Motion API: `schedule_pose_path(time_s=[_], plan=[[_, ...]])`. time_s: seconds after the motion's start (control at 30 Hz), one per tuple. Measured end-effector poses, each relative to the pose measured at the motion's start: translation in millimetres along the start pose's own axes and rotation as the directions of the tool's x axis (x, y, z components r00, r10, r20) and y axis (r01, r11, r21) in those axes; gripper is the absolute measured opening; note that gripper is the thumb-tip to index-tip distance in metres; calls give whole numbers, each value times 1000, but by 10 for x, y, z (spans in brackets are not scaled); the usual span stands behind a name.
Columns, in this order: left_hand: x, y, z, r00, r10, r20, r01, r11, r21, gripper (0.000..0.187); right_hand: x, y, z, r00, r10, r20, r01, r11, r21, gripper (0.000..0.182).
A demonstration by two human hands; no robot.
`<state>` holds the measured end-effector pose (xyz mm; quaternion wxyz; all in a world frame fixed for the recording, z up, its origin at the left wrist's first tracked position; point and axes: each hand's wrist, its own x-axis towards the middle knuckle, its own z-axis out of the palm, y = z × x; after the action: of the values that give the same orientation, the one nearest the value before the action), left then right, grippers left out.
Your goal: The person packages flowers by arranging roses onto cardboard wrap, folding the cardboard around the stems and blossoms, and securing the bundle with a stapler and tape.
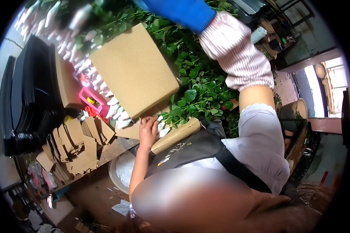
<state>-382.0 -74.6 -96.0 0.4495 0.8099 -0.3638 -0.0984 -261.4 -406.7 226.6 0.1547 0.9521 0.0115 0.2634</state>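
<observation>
My left hand (147,131) is bare, its fingers curled at the lower corner of a tan corrugated cardboard piece (134,72). White-sleeved flower buds (162,130) lie right beside it; what the fingers hold, if anything, is hidden. My right hand (175,13), in a blue knitted glove below a striped sleeve, stretches to the top edge over the leafy stems. Its fingers are blurred and partly out of view. The green leafy stems (196,93) spread under and beside the cardboard, with many white-sleeved buds along its left side.
A rolled tan cardboard tube (177,136) lies along the table's near edge. To the left are a pink tape dispenser (93,101), cut cardboard pieces (79,145) and a stack of black sheets (31,93). A white bucket (120,171) stands below the table.
</observation>
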Motion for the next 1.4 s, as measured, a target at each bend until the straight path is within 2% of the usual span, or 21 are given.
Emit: schedule_pose_path(time_s=[0.03,0.07,0.1,0.13,0.17,0.23,0.3,0.33,0.47,0.57,0.63,0.7,0.77,0.83,0.9,1.1,1.13,1.2,1.23,1.33,1.4], plan=[[-1,-14,8,1000,-8,-3,8,1000,-5,25,-312,23,310,978,-184,100,169,976,138,16],[2,-15,3,1000,-15,-2,15,1000,-9,25,-542,-142,313,822,-55,567,-57,983,177,23],[-3,-9,0,1000,-20,3,20,1000,-15,25,-848,-116,540,732,-166,661,-10,967,254,21],[-3,-2,-1,999,-40,13,40,999,-26,25,-1137,-116,988,572,-167,803,24,982,187,27],[-4,-9,-2,999,-44,15,44,998,-33,25,-1508,-108,1346,542,-199,816,54,978,203,34],[9,5,-12,1000,-7,0,7,999,-54,24,-1975,-218,1540,627,-194,755,40,975,218,48],[18,-19,-14,1000,-13,22,14,998,-54,24,-2404,-341,1801,820,-176,544,127,984,127,39],[18,-22,-16,999,-16,33,18,999,-49,24,-2632,-414,2134,928,-129,351,129,991,24,33],[-5,-40,3,998,-53,27,55,997,-54,25,-2389,-377,1768,901,-82,425,-30,968,251,26],[-19,-42,15,999,-34,16,35,998,-43,24,-2166,-72,1218,986,61,155,-107,943,315,25],[-8,-29,14,1000,-23,1,23,999,-46,24,-2105,186,801,933,220,285,-265,955,130,22],[-6,-21,13,1000,-17,1,17,999,-40,24,-2364,606,961,975,212,69,-221,961,169,16],[-22,-27,3,999,-45,29,46,998,-33,24,-2743,1067,1060,931,313,186,-359,874,327,23],[33,-25,31,999,-42,15,43,998,-43,24,-3000,1291,817,911,407,-69,-363,870,335,31],[1,-15,8,999,-32,-4,32,998,-48,24,-3252,1342,500,787,614,66,-592,719,365,33],[-4,-63,14,999,-38,6,39,997,-72,27,-3912,1555,118,756,650,83,-617,663,424,29],[-10,-2,-22,993,-118,33,120,988,-99,30,-4112,1645,215,787,577,220,-605,651,458,28],[-22,-119,47,990,-138,10,137,968,-212,38,-3920,1231,195,909,404,99,-400,783,476,27],[-29,-102,56,974,-224,7,218,936,-277,38,-3783,980,199,952,305,39,-286,832,475,27],[-31,-102,63,976,-219,-14,200,913,-355,40,-3641,525,296,900,256,352,-401,801,445,32],[-45,-143,34,986,-164,-34,146,939,-312,40,-3711,318,514,908,171,381,-326,861,389,31]])
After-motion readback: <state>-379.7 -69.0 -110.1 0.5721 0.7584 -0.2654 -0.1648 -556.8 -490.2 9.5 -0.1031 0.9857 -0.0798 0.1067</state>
